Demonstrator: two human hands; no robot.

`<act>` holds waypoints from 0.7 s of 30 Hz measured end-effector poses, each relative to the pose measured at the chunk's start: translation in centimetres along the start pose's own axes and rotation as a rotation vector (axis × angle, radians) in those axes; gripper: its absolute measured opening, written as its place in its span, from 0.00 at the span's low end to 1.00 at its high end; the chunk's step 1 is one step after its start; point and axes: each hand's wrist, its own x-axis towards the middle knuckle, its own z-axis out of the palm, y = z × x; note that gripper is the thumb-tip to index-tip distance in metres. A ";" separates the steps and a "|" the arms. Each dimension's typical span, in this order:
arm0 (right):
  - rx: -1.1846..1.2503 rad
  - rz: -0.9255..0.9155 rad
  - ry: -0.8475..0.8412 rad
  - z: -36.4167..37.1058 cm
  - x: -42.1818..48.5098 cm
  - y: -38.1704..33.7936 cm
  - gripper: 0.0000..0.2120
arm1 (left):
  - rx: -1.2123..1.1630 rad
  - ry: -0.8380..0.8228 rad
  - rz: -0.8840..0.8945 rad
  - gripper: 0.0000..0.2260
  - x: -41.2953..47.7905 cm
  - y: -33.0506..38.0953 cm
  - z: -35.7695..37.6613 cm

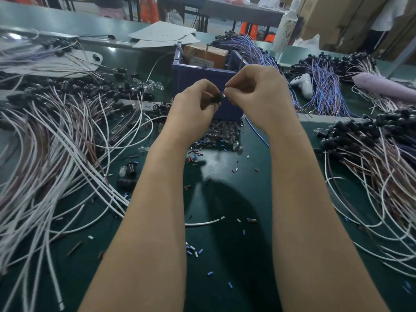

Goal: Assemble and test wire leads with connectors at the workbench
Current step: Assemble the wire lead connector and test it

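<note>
Looks like a factory assembly workshop. Long green bench point(236, 167) heaped on left and right with bundled wire leads point(56, 154) ending in black connectors point(351, 131). Blue leads point(326, 86) piled far right. Clear bulbs point(222, 131) and cut insulation scraps point(193, 249) strewn mid-bench. Blue parts bin point(202, 75) behind them, cardboard cartons point(333, 19) stacked far right.

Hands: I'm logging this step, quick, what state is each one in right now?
Left hand: closed, gripping a black connector.
Right hand: closed, pinching a small part at the connector's tip; what part cannot be told.
</note>
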 end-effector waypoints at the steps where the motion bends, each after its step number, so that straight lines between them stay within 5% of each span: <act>1: -0.023 -0.009 0.001 0.0 0.0 0.0 0.02 | 0.018 0.002 0.007 0.06 0.0 0.0 0.0; 13: 0.137 0.040 -0.010 -0.6 0.1 0.7 0.04 | 0.068 -0.018 0.032 0.08 0.0 0.4 -0.5; 21: 0.038 0.031 -0.016 -0.1 0.0 0.5 0.03 | 0.151 0.005 0.070 0.08 0.1 0.3 0.0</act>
